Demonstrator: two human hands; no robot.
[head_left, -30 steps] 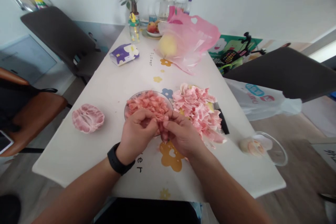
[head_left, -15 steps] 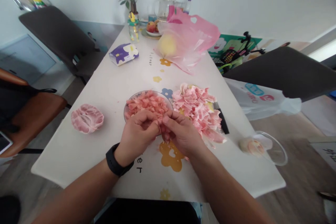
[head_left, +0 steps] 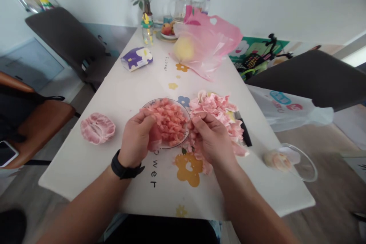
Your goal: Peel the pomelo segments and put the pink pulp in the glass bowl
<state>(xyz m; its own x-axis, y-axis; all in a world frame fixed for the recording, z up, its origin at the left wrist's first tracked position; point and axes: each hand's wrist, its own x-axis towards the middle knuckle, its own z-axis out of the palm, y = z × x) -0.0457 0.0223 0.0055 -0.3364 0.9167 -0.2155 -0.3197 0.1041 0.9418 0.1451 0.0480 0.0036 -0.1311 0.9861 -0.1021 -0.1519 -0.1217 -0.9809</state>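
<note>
Your left hand (head_left: 134, 139) pinches a fruit piece (head_left: 155, 137) over the plate's (head_left: 185, 136) left edge, your right hand (head_left: 215, 139) opposite, fingertips together, hold unclear.

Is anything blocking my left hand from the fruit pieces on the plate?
Nothing visible does: your left hand overlaps the left edge of the plate in this view, right beside the fruit pieces.

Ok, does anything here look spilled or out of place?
A few pink scraps lie on the table beside the printed orange flower, looking as if they strayed from the plate or peel heap.
</note>
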